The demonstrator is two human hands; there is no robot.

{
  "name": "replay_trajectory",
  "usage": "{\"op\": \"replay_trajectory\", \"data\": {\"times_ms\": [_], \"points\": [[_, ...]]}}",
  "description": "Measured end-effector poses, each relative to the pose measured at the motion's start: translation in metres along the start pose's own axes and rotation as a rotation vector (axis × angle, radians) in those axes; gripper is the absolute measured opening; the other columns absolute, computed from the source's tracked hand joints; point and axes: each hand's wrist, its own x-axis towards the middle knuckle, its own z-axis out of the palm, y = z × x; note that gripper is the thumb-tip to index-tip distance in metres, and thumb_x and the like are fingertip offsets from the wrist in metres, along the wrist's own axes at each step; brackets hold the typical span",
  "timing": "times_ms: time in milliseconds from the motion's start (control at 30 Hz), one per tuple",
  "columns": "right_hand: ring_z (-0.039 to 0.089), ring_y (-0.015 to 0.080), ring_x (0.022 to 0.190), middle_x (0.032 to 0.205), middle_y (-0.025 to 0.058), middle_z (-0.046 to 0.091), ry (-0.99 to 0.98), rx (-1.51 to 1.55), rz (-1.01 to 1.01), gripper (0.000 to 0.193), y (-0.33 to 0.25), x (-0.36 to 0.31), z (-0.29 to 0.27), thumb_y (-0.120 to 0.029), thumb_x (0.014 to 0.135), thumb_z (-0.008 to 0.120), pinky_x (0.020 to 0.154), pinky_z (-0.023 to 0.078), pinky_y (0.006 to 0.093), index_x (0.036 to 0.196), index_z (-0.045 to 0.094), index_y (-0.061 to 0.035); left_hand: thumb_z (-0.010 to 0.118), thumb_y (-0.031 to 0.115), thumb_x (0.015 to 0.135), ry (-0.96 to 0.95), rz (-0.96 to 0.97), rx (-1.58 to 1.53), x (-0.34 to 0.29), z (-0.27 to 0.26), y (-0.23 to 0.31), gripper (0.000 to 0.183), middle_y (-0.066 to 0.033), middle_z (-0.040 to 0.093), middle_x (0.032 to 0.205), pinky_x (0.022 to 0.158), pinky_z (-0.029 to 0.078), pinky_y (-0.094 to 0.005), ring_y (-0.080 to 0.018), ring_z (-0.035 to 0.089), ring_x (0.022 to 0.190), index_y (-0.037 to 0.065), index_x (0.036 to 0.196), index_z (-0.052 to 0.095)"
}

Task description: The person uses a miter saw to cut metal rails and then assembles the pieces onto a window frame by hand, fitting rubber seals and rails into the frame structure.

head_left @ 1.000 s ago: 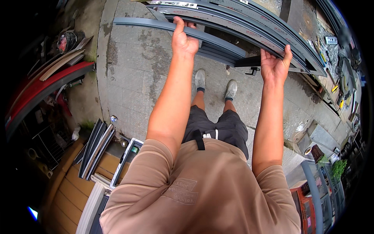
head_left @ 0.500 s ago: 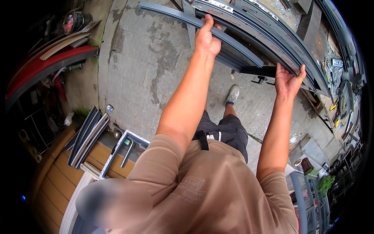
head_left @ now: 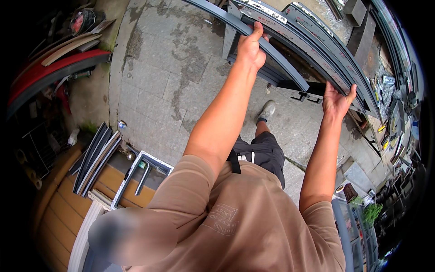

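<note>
My left hand (head_left: 253, 49) is closed round a long grey metal profile (head_left: 287, 68), which slants from the top edge down to the right. The far end of that profile runs out of view. Farther right, my right hand (head_left: 336, 100) grips the lower edge of a grey window frame (head_left: 312, 53), thumb on the outer side and fingers partly hidden behind it. The frame carries protective film with red print and a white label. Both arms are stretched forward, and the profile lies apart from my right hand.
Beyond the frame, a workbench (head_left: 360, 43) bears metal offcuts and scattered tools. Paving (head_left: 181, 86) spreads under me. At lower left, several profile lengths (head_left: 93, 158) lean by a small white-edged frame (head_left: 118, 192). A red curved panel (head_left: 63, 75) lies at far left.
My left hand and the profile have shifted slightly right, and the profile's far end has slid out past the top edge. My right hand, still on the frame, sits a little lower.
</note>
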Motion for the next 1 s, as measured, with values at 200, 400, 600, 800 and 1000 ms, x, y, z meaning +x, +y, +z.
{"op": "replay_trajectory", "data": {"times_ms": [200, 400, 600, 800, 1000], "points": [[0.056, 0.0372, 0.138, 0.151, 0.0171, 0.055, 0.081, -0.013, -0.030, 0.065, 0.003, 0.004, 0.005, -0.035, 0.096, 0.078, 0.117, 0.049, 0.0591, 0.148, 0.051, -0.0067, 0.080, 0.026, 0.099, 0.047, -0.032, -0.035, 0.001, 0.005, 0.001, 0.025, 0.0043, 0.066, 0.101, 0.078, 0.045, -0.0294, -0.0124, 0.052, 0.084, 0.013, 0.115, 0.065], [0.053, 0.0371, 0.140, 0.152, 0.0161, 0.053, 0.045, 0.005, -0.011, 0.070, 0.004, -0.001, 0.005, -0.037, 0.093, 0.082, 0.120, 0.045, 0.0597, 0.148, 0.050, -0.0065, 0.079, 0.026, 0.098, 0.034, -0.044, -0.102, 0.003, 0.001, -0.003, 0.030, 0.0035, 0.067, 0.110, 0.079, 0.047, -0.0287, -0.0129, 0.059, 0.098, 0.016, 0.122, 0.065], [0.054, 0.0372, 0.139, 0.150, 0.0171, 0.055, 0.129, 0.028, -0.018, 0.067, 0.005, -0.001, 0.015, -0.036, 0.096, 0.078, 0.120, 0.045, 0.0586, 0.149, 0.050, -0.0048, 0.075, 0.028, 0.101, 0.053, -0.045, -0.093, 0.005, 0.002, -0.003, 0.028, 0.0033, 0.068, 0.111, 0.084, 0.049, -0.0272, -0.0121, 0.061, 0.102, 0.015, 0.124, 0.065], [0.052, 0.0374, 0.141, 0.151, 0.0166, 0.053, 0.107, 0.037, -0.043, 0.067, 0.008, 0.003, 0.011, -0.036, 0.095, 0.080, 0.123, 0.042, 0.0588, 0.148, 0.051, -0.0060, 0.076, 0.033, 0.100, 0.004, -0.064, -0.033, 0.004, -0.003, 0.003, 0.028, 0.0039, 0.069, 0.111, 0.077, 0.045, -0.0293, -0.0149, 0.061, 0.099, 0.017, 0.122, 0.066], [0.049, 0.0368, 0.145, 0.153, 0.0152, 0.053, -0.045, 0.054, 0.056, 0.093, 0.003, -0.008, -0.009, -0.058, 0.087, 0.083, 0.129, 0.032, 0.0564, 0.156, 0.044, -0.0085, 0.075, 0.031, 0.101, 0.033, -0.032, -0.049, 0.000, 0.004, -0.002, 0.025, 0.0025, 0.069, 0.109, 0.075, 0.045, -0.0287, -0.0154, 0.059, 0.093, 0.016, 0.119, 0.066]]}}
